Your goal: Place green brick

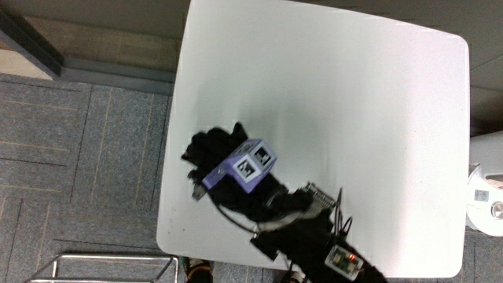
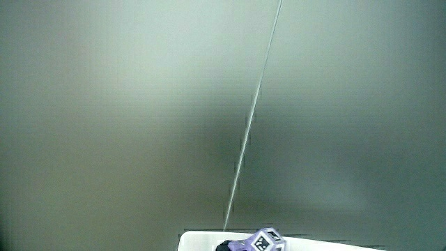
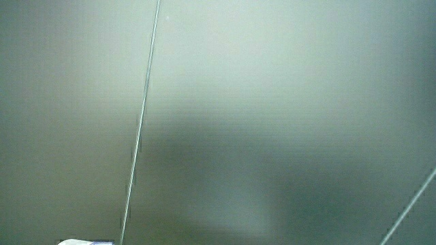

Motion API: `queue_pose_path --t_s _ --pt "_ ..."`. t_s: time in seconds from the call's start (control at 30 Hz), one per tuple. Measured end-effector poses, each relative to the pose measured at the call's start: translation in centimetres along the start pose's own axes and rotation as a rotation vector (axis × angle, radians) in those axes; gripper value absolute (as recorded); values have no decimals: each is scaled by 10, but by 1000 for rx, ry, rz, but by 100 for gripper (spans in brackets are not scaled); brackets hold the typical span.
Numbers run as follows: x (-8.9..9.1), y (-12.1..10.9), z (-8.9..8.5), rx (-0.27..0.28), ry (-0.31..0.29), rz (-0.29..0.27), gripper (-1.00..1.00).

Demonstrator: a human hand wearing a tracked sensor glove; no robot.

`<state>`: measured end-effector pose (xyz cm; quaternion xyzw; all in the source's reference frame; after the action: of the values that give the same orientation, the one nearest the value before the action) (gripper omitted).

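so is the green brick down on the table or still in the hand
Cannot tell. No green brick shows in any view; the hand covers that spot near the table edge.

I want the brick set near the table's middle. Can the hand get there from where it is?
Probably yes: the hand is over the table near its edge, with bare tabletop toward the middle. No green brick is visible.

White rounded-corner tables (image 1: 354, 118): one
Black-gloved hands (image 1: 214, 157): one
Purple-and-white patterned cubes (image 1: 250, 163) on the glove: one
Green bricks in sight: none
Side views: mostly pale wall
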<state>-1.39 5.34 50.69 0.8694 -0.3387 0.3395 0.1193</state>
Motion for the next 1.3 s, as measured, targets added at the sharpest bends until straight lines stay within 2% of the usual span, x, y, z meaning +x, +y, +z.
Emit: queue_pose_path --t_s 0.1,0.23,0.3,0.33,0.37,0.4,0.43,0.5,0.53,0.57,0.6,0.63,0.67,0.73,0.83,0.87,0.9,0.93,0.97,1.0,1.27,1.3 --pt "2 -5 -10 -23 -8 -13 0" --pt "-6 -10 -15 -16 53 -21 0" --pt "-8 -12 -22 -37 5 -2 0" --pt "-10 -13 -22 -87 30 -3 0" --pt "-11 -14 -25 -76 10 2 0" --pt "-13 -14 -26 -50 18 4 0" --pt "-12 -16 -32 -96 -12 5 0" --pt "-14 -16 -35 -110 -26 4 0" --pt "-14 -16 -37 -108 -43 10 0" --pt "-14 -17 -38 -112 -31 11 0" --pt "-11 -18 -42 -92 -51 10 0" --pt "-14 -19 -39 -108 -28 6 0" --pt "-13 -20 -40 -86 -42 8 0" --pt "-14 -20 -40 -100 -44 2 -5" --pt "-13 -22 -40 -84 -62 6 -12" --pt "-14 -22 -38 -110 -31 -6 -15" --pt "-13 -22 -38 -83 -34 5 -17" --pt "-13 -22 -39 -97 -56 0 -20" --pt "-14 -22 -39 -92 -35 1 -22" --pt "-12 -23 -42 -98 -55 -2 -24" --pt "-8 -24 -41 -85 -43 -18 -44" --pt "-7 -23 -42 -97 -36 -22 -46"
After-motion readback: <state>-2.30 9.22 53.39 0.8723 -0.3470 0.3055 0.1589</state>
